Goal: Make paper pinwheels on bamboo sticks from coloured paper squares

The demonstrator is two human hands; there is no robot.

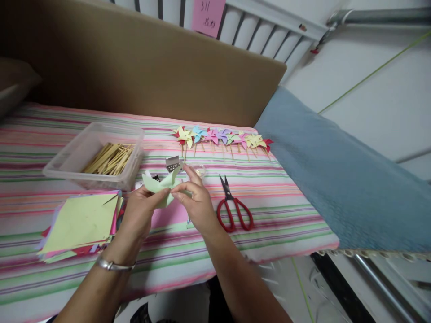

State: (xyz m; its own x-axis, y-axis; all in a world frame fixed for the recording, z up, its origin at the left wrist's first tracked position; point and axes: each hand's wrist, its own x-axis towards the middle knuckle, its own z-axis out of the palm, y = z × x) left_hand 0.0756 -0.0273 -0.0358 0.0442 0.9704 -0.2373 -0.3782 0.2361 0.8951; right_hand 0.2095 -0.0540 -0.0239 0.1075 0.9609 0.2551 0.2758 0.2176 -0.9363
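Between my hands is a light green paper pinwheel (164,183), its blades partly folded toward the centre. My left hand (143,206) pinches it from the left, thumb near the middle. From the right, my right hand (195,197) pinches the paper at the centre with thumb and finger, another finger raised. Pink paper (171,213) lies on the cloth beneath my hands. Just beyond them sit a small open box of metal pins (173,163) and a round clear dish (200,170), partly hidden by my fingers. Red-handled scissors (232,204) lie to the right.
A clear plastic box (97,177) of wooden sticks (109,159) stands at the left, behind a stack of coloured paper (81,220). Several pinwheels on sticks (222,137) lie in a row at the back, before a cardboard panel (151,67). A striped cloth (286,233) covers the table.
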